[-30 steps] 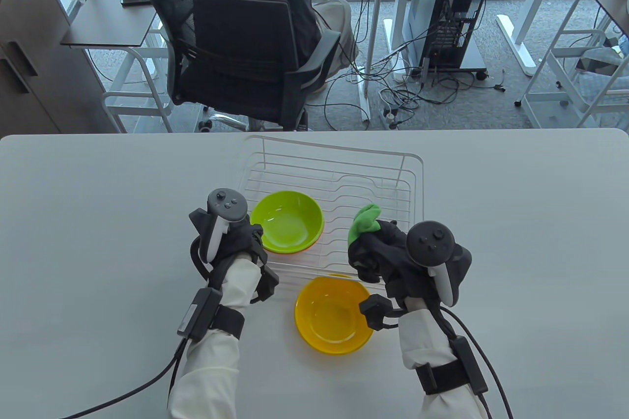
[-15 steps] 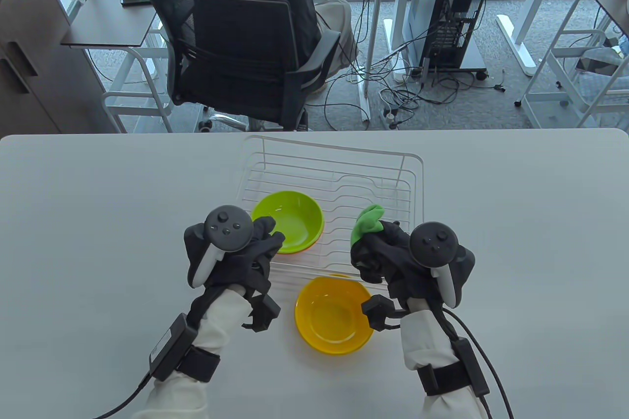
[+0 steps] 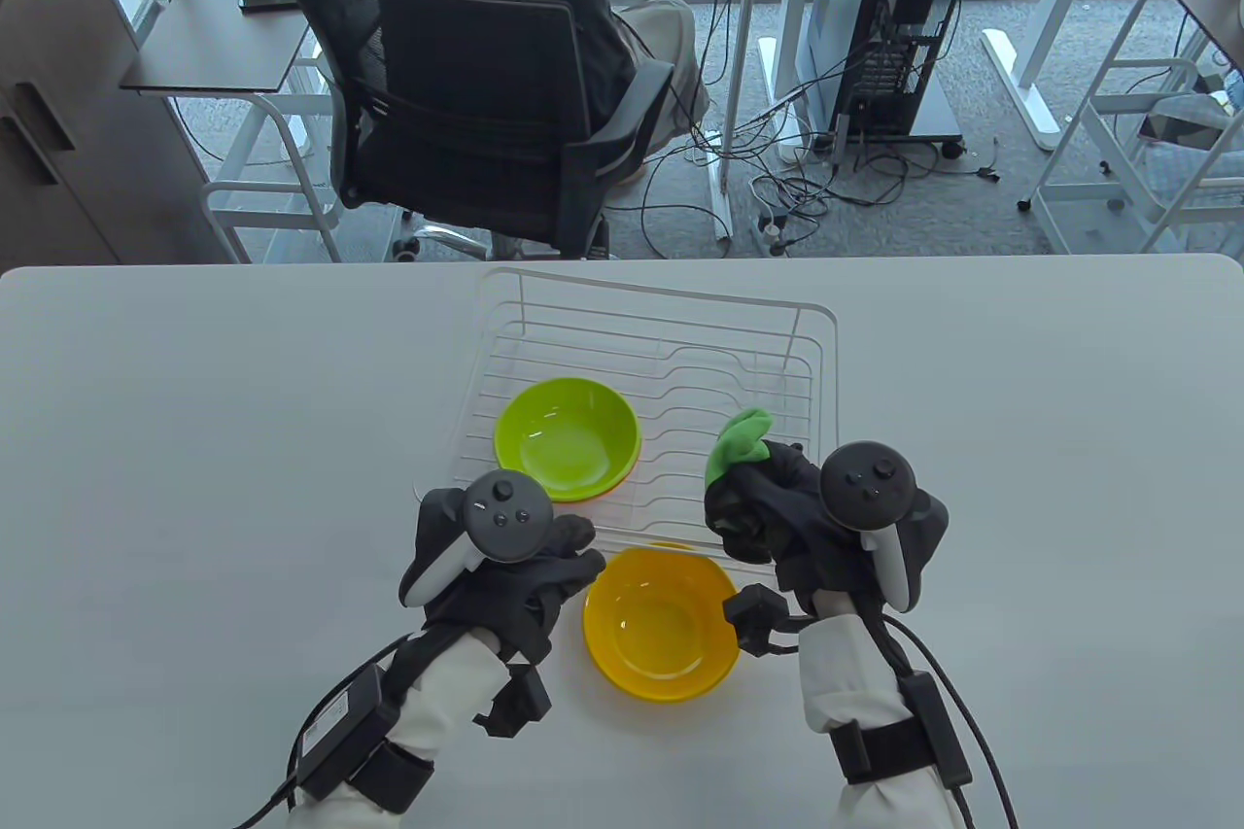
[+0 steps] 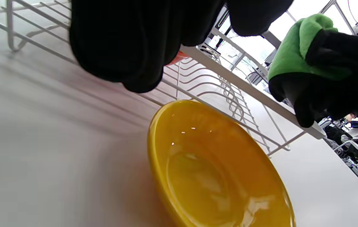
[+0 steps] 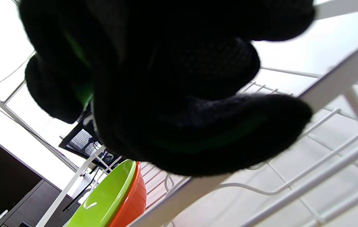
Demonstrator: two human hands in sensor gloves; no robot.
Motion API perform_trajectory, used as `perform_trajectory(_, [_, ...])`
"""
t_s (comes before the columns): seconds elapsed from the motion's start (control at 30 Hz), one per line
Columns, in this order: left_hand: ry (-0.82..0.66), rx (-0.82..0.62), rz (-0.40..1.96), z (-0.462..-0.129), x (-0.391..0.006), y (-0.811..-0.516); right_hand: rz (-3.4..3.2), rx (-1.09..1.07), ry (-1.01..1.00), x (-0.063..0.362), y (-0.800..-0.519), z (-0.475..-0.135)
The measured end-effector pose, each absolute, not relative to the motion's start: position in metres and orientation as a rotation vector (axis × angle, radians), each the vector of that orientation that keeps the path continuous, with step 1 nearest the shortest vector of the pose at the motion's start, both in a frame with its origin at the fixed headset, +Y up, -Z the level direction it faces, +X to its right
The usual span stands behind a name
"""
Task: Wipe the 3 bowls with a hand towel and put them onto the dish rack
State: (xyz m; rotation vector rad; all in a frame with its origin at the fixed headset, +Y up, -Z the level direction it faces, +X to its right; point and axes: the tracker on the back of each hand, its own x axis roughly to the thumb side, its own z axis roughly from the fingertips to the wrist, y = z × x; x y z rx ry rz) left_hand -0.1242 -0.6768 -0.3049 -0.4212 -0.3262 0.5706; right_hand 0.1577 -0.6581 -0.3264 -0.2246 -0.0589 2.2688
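Observation:
A yellow bowl stands on the white table just in front of the wire dish rack. Inside the rack a green bowl sits nested in an orange bowl. My left hand hovers at the yellow bowl's left rim with its fingers loosely bent and holding nothing. My right hand hangs over the rack's front right part. It grips a bunched green hand towel, which pokes out above the fingers.
The table stretches wide on both sides of the rack. Beyond its far edge a person sits in a black office chair, with a computer tower and floor cables nearby.
My left hand has drawn back from beside the green bowl, toward me and to the right, to the yellow bowl's left rim. The right hand with the towel has barely shifted.

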Motion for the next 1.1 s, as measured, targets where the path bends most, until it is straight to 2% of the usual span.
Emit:
perform_trajectory(0.43, [-0.297, -0.573, 0.391, -0.306, -0.107, -0.732, 2.278, -0.229, -0.047, 0.157, -0.658, -0.326])
perform_trajectory(0.57, [-0.308, -0.587, 0.369, -0.304, -0.101, -0.741, 2.284, -0.228, -0.043, 0.156, -0.659, -0.326])
perform_trajectory(0.67, [-0.308, -0.54, 0.335, -0.304, -0.099, -0.743, 2.29, -0.227, -0.04, 0.155, -0.659, -0.326])
perform_trajectory(1.1, [-0.239, -0.499, 0.534, -0.309, -0.109, -0.756, 2.337, -0.219, -0.032, 0.148, -0.662, -0.325])
